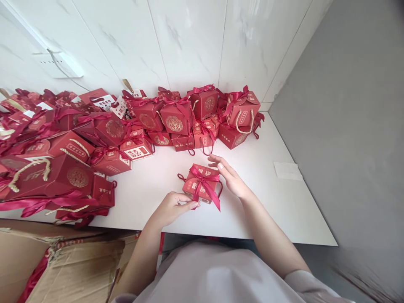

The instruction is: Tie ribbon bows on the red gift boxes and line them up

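Observation:
A small red gift box [198, 185] with a crimson ribbon bow [203, 179] on top and dark red cord handles at its sides sits on the white table [271, 202]. At the box's near left corner, my left hand [176, 206] pinches a ribbon end between thumb and fingertips. My right hand [229, 176] is beside the box's right side, its fingers apart and pointing left, with nothing in it.
Red gift boxes with bows are stacked along the wall, among them one with rope handles [243, 111], and a large pile [75, 176] stands at left. A white paper [288, 171] lies at right. Cardboard boxes [78, 269] are below the table's left front edge.

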{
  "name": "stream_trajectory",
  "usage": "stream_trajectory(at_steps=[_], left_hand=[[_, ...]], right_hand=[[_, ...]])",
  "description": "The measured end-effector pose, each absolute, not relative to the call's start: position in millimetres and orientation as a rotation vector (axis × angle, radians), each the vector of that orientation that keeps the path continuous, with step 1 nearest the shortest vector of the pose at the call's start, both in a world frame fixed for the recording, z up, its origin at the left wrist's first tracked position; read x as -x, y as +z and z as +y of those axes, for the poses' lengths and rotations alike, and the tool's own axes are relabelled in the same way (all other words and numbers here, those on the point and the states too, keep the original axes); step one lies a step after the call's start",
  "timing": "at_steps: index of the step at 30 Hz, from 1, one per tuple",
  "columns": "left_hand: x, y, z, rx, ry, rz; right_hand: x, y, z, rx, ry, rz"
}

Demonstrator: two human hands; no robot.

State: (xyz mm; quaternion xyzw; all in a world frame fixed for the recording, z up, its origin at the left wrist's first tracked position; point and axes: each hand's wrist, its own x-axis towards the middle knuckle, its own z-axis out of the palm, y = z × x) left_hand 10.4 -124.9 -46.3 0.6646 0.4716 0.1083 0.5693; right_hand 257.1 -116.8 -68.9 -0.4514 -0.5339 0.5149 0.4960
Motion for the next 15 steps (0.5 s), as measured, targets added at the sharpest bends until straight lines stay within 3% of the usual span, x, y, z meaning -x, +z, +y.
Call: stream_trajectory(at_steps=[9, 15], left_hand=[[16.7, -24.9, -113.6, -1.694, -0.079, 1.062], [23.0, -13.9, -100.3, -1.730, 0.271, 1.360]], right_hand=[[-274.3, -77.1, -107.2, 1.394, 1.121, -1.236], [-282.4, -73.7, -112.1, 1.477, 1.327, -1.448]])
